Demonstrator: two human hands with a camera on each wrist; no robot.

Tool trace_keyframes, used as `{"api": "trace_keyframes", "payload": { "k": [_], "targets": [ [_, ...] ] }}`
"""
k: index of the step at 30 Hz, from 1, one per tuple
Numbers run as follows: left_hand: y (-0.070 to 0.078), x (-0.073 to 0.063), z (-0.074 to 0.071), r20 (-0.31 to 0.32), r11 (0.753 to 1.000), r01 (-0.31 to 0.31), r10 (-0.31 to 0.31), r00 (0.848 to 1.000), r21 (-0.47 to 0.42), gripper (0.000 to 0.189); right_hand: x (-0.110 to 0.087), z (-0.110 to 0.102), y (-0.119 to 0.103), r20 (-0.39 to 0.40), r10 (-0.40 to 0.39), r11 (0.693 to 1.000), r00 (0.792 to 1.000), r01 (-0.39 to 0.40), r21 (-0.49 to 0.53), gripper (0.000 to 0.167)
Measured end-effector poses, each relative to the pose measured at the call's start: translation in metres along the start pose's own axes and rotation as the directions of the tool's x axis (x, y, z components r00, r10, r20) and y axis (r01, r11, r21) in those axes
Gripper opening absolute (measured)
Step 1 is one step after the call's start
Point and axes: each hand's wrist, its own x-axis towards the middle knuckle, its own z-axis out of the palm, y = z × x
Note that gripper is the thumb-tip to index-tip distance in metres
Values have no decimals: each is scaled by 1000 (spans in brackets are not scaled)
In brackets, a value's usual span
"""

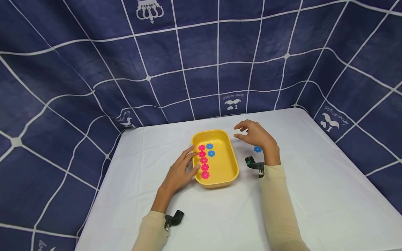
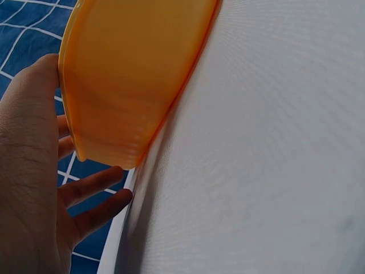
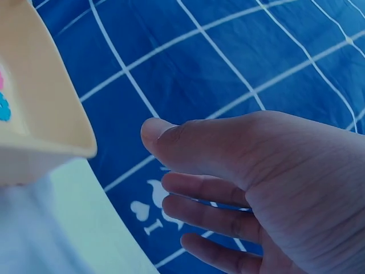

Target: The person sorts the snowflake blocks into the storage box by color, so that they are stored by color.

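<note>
A yellow tray stands on the white cloth. Inside, several pink flower-shaped plastic discs form a column along its left side, with two blue flower-shaped discs to their right. My left hand rests at the left rim, thumb and a finger reaching over it, fingers loosely spread. In the left wrist view the thumb touches the tray's edge. Just right of the tray my right hand hovers, fingers slightly bent and apart, nothing visible between them. Another blue disc lies on the cloth close to the right wrist.
White cloth covers the table. Dark blue curtains with white grid lines hang behind it and on both sides. A black wrist camera mount sits on the left forearm, another mount on the right.
</note>
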Motion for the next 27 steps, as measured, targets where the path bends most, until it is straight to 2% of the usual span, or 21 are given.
{"api": "trace_keyframes", "payload": {
  "k": [14, 21, 27],
  "targets": [
    [0, 0, 0, 15, 1000, 3, -3, 1000, 9, 57, -16, -18, 28, -41, 133, 991, 990, -133, -1, 43],
    [0, 0, -1, 15, 1000, 4, -4, 1000, 6, 57, -23, -25, 37, -55, 166, 986, 985, -166, 9, 44],
    [1, 0, -1, 20, 1000, 13, -13, 1000, -3, 57, -24, -25, 43, -25, 210, 978, 977, -210, 5, 47]
  ]
}}
